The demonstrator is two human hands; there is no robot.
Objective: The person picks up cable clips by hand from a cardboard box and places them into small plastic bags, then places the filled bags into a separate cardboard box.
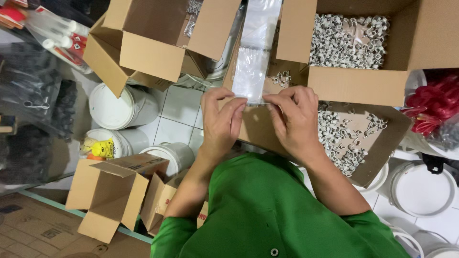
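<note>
Left hand (221, 122) and right hand (292, 119) pinch the clear plastic bag (249, 76) mouth at both corners — stretched open over the brown cardboard flap (260, 129).

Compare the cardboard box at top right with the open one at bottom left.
The top-right box is filled with small white clips; the bottom-left box shows only a bare inside. The top-right one stands beyond the hands, its opening facing up; the bottom-left one sits low by the floor, tipped sideways. Both are brown cardboard with flaps open.

Open tiled floor (179, 107) lies left of the hands, hemmed by white buckets (114, 107) and cardboard boxes (143, 43).
</note>
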